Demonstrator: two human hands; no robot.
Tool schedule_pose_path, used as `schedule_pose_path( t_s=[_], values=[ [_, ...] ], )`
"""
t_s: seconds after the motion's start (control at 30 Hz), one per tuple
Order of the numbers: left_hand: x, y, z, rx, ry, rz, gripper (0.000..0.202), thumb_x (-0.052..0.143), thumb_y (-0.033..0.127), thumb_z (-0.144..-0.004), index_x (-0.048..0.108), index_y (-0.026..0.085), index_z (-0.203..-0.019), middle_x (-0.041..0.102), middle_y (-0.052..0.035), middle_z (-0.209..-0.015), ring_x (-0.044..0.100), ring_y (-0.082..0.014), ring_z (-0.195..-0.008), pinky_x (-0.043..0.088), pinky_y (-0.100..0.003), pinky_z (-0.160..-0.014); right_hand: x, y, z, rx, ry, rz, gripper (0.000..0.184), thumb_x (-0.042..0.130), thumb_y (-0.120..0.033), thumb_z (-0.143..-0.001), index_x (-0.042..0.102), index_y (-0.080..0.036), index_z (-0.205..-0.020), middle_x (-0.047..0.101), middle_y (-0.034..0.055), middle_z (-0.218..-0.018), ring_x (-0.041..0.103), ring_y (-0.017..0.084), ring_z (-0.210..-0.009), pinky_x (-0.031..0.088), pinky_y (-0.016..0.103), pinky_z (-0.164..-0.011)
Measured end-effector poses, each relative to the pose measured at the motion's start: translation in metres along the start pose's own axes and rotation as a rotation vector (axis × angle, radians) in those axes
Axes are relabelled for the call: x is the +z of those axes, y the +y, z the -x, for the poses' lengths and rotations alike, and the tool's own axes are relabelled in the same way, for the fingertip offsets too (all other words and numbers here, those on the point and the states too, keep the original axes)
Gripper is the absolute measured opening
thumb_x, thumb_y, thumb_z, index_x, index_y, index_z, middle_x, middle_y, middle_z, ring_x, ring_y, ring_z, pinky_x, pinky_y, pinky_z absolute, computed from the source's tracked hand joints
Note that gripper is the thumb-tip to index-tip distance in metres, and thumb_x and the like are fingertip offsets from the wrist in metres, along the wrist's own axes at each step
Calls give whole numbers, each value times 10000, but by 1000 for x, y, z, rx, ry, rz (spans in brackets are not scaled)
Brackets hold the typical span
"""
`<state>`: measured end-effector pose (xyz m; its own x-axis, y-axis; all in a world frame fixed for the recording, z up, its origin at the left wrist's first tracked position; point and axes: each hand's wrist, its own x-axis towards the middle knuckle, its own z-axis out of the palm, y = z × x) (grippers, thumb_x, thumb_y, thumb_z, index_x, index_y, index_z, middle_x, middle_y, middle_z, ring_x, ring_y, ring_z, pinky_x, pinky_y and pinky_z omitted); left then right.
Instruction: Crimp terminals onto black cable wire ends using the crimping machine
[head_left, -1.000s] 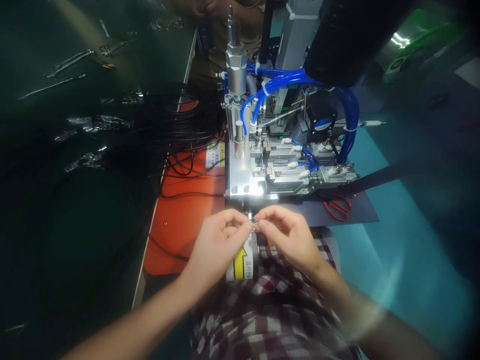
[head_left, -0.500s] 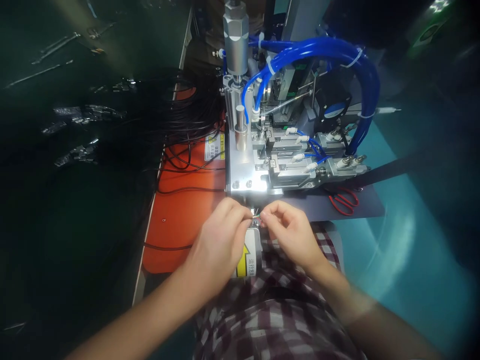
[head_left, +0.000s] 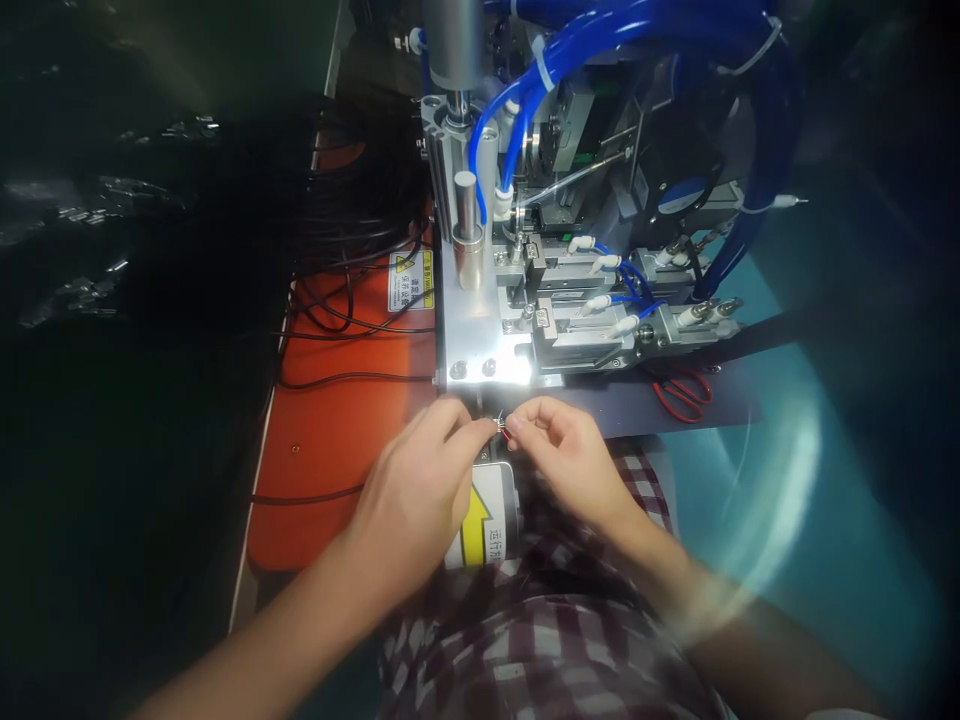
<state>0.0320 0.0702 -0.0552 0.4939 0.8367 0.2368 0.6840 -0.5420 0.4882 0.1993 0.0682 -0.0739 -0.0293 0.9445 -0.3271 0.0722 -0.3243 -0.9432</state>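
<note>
My left hand [head_left: 420, 480] is closed in a pinch, thumb against forefinger, on the left end of some thin wires. From the other side my right hand [head_left: 568, 458] pinches the same small bunch of wires [head_left: 502, 428], a red one among them. Both sets of fingertips nearly meet just in front of the bright metal plate [head_left: 487, 350] of a machine. Whatever lies deeper inside the fingers is hidden. Below the left hand is a white panel with a yellow arrow [head_left: 473, 525].
Black cables [head_left: 360, 225] run across the orange base [head_left: 337, 420] on the left. Red-handled scissors [head_left: 682, 395] lie on a dark surface to the right. Thick blue air tubes [head_left: 622, 30] arch over the metal slides [head_left: 577, 345]. Clear plastic bags [head_left: 90, 215] glint at far left.
The view has shifted and come a little closer, so the machine's front sits further left. Both hands stay pinched together at the wires; the red wire shows more clearly.
</note>
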Motion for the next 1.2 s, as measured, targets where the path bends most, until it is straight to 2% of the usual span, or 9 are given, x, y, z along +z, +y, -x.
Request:
schedule_pose_path(
  t_s=[0.23, 0.8, 1.0, 1.2],
  values=[
    [4, -3, 2, 31, 38, 14, 315, 461, -10, -833, 681, 84, -1039, 565, -67, -805, 561, -156, -713, 508, -260, -613, 1, 2, -2, 4, 19, 12, 178, 594, -285, -834, 564, -170, -701, 602, -1, -648, 541, 127, -613, 442, 249, -582],
    [3, -2, 2, 23, 25, -2, 309, 465, -10, -821, 688, 92, -1009, 561, -66, -803, 563, -157, -712, 511, -261, -599, 0, 9, 2, -47, 26, 65, 168, 580, -288, -867, 565, -179, -739, 602, 0, -668, 508, 128, -618, 396, 246, -550],
    [3, -1, 1, 17, 49, -8, 286, 470, -9, -825, 698, 86, -968, 563, -72, -790, 563, -160, -700, 515, -268, -595, 3, 15, 1, -124, 63, 59, 156, 575, -273, -866, 564, -188, -737, 590, -6, -667, 512, 131, -641, 399, 244, -556],
    [5, -3, 3, 11, 58, -2, 296, 474, -7, -829, 693, 78, -1009, 555, -67, -797, 560, -158, -703, 507, -266, -593, 4, 11, -1, -80, 50, 46, 167, 579, -257, -858, 565, -179, -711, 613, -3, -671, 524, 119, -606, 422, 238, -551]
  ],
)
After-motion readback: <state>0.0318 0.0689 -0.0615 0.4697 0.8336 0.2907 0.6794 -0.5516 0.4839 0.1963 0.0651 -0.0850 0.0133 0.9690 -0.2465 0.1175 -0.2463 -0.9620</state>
